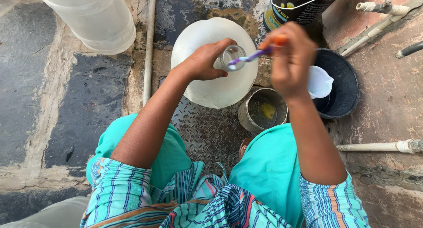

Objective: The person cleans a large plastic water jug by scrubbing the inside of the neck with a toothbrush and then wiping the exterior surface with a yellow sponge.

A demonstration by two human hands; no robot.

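Left hand (203,60) fingers gripping small clear glass jar (232,57); right hand (289,56) fingers closed on purple toothbrush (250,57), bristles at jar mouth, above white plastic container (207,89)

Both forearms raised; left hand (203,60) fingers curled, right hand (288,56) fingers pinched.

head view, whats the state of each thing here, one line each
left hand: gripping a small clear bottle
clear bottle: open, uncapped, tilted, mouth toward the brush
right hand: holding a toothbrush
toothbrush: head at the bottle mouth
metal pot: open, upright, something yellow in the bottom
dark basin: upright, a white scoop inside
large white jug: under the hands, cap hidden
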